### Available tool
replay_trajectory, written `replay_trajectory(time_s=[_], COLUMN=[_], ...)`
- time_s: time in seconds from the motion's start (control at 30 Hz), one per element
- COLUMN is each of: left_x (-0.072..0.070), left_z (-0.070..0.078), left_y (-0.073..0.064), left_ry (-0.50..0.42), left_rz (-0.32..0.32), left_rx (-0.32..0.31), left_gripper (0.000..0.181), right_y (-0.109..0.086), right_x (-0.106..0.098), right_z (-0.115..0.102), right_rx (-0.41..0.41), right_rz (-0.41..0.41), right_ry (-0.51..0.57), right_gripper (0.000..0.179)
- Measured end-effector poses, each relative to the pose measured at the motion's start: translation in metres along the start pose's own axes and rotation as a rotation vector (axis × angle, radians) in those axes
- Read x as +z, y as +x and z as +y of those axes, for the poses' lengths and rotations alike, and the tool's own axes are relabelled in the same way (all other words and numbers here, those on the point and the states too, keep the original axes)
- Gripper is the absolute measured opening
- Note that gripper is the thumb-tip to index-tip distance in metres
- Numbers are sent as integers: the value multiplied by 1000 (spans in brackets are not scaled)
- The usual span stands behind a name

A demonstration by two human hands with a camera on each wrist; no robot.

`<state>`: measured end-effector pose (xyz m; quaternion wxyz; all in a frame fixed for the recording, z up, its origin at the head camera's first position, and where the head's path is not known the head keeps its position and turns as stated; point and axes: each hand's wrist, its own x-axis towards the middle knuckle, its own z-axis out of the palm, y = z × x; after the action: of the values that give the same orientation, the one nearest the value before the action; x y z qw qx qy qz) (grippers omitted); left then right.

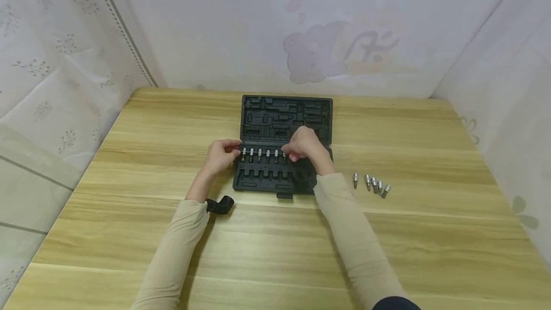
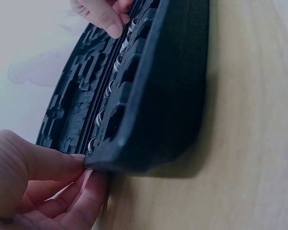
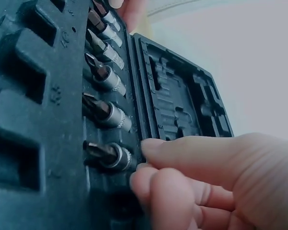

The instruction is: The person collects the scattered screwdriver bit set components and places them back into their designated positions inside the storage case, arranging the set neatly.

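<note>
An open black socket case (image 1: 262, 185) lies on the table, its lid tilted back. Several silver bit sockets (image 1: 260, 153) sit side by side in its upper row of slots. My left hand (image 1: 219, 157) grips the case's left end, thumb at the rim and fingers curled against the outer wall in the left wrist view. At the right end of the filled row, my right hand (image 1: 303, 142) has thumb and bent fingers at the end of the last bit socket (image 3: 117, 157). That socket lies in its slot, bit pointing toward the lower row.
Several loose bit sockets (image 1: 374, 184) lie on the wooden table (image 1: 430, 233) right of the case. The lower row of slots (image 1: 260, 174) holds no sockets. A black wrist mount (image 1: 220, 204) projects from the left sleeve. Patterned curtains (image 1: 206, 27) stand behind the table.
</note>
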<state>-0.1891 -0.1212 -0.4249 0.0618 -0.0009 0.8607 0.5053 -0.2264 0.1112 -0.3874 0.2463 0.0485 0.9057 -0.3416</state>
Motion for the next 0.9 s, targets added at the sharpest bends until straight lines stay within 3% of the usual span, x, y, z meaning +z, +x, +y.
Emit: replay_trajectory(time_s=[0.37, 0.7, 0.9], left_x=[1, 0, -1], left_z=[0, 2, 3], left_y=[1, -1, -3], left_ry=[-1, 3, 5], left_rz=[8, -1, -7], left_rx=[-10, -4, -2], left_gripper=[31, 31, 31], right_y=[-10, -24, -34], right_x=[-5, -17, -25], right_z=[15, 28, 37], right_rx=[-79, -165, -176], right_rz=[99, 163, 168], right_ry=[139, 153, 163], right_gripper=[17, 18, 19])
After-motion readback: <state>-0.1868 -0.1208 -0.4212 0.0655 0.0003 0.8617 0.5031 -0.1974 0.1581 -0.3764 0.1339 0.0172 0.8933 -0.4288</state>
